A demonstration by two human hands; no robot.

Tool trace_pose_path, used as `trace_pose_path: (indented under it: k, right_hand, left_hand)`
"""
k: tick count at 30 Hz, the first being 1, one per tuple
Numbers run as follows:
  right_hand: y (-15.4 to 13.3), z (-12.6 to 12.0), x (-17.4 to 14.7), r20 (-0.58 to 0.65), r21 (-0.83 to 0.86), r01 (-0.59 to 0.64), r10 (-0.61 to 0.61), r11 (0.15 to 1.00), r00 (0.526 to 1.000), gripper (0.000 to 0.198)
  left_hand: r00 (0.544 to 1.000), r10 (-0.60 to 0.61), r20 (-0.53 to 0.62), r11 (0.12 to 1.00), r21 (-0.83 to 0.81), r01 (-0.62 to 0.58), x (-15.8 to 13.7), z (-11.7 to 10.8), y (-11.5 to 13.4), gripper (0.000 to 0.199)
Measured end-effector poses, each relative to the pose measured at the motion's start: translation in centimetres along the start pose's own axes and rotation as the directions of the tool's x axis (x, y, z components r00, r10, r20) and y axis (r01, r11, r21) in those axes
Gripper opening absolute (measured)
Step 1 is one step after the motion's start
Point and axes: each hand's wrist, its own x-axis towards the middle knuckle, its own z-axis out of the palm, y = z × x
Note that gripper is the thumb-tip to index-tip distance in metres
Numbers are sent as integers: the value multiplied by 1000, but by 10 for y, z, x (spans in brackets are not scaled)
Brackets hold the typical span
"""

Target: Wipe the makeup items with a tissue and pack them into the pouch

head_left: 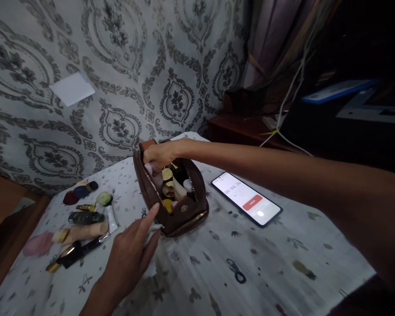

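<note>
A brown zip-up bag (202, 193) stands open on the cloth, filled with small containers and tubes. Reaching over its left far end, my right hand (161, 154) has curled fingers dipped inside, against a pale pink item (156, 177); the fingertips are partly hidden. At the near left corner, my left hand (131, 245) has its index finger stretched to the bag's rim and its thumb apart, below. In the bag I see a yellow round item (167, 205), a cream-coloured tube (179, 189) and a white-capped container (187, 185).
Left of the bag lie several cosmetics: a green-capped jar (104, 199), a white tube (112, 219), a beige tube (88, 230), a dark bottle (85, 217) and a black-and-gold tube (75, 252). A phone (246, 199) showing a timer lies to the right. Patterned wall behind.
</note>
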Motion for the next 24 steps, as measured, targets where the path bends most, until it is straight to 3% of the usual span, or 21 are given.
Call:
trace_pose_path:
  k: [9,24]
  right_hand:
    - [-5,1,-7,-67,-49,29,-32,998,997,24]
    - [6,0,-4,14,49,-3,2,999,1000,24]
  left_hand:
    - [1000,11,-14,1000,7,-11,0,0,2,55]
    - [1000,-8,-5,1000,-11,8,0,0,3,58]
